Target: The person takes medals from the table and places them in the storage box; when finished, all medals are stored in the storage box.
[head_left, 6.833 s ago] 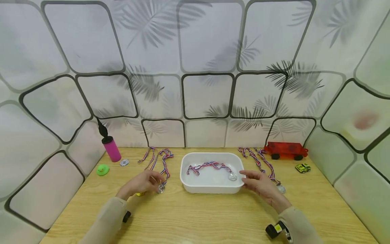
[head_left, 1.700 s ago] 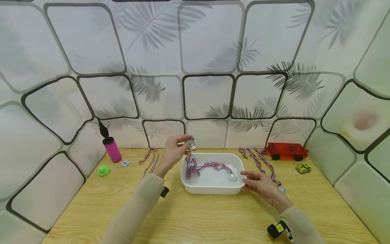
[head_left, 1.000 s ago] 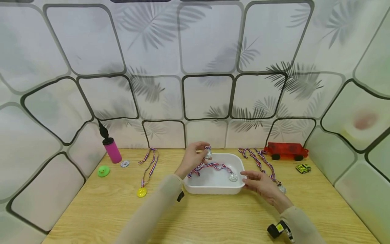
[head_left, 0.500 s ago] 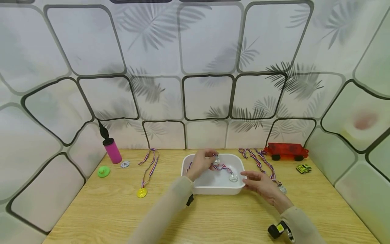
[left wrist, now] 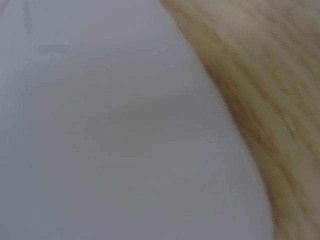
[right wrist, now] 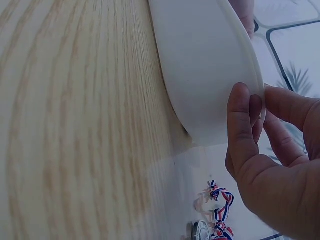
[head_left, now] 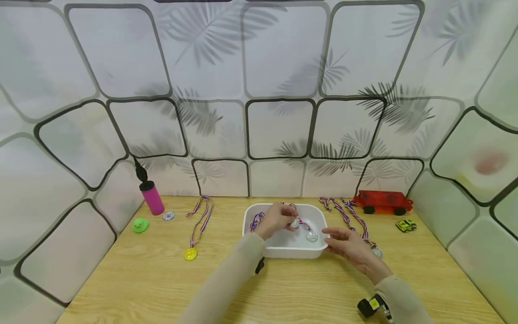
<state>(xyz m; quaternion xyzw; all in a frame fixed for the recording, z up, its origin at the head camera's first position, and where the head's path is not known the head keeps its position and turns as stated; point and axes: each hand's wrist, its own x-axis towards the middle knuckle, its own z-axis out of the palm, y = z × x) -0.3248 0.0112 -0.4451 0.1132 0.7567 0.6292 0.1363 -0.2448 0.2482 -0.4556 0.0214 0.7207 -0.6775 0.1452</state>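
Observation:
My left hand (head_left: 277, 220) is inside the white plastic tray (head_left: 291, 254), low over its floor. Its thumb and fingertips pinch a silver medal (head_left: 295, 222) whose striped ribbon falls into the tray. Just right of it, another silver medal (head_left: 311, 236) lies on the tray floor. The tray's right end is held by my right hand (head_left: 352, 248); in the right wrist view its thumb and fingers grip the rim (right wrist: 256, 70) from both sides. Only the blurred pale tray wall (left wrist: 125, 125) and wood table fill the left wrist view.
Left of the tray lies a gold medal (head_left: 190, 254) on its ribbon. Further left are a pink pump (head_left: 152, 200), a poker chip (head_left: 168, 216) and a green duck (head_left: 140, 225). On the right are a silver medal (head_left: 377, 252), a red wagon (head_left: 382, 201) and a toy car (head_left: 406, 225).
My left hand has picked up a silver medal from the table left of the tray, carried it rightward and lowered it into the tray. My right hand has stayed at the tray's right end.

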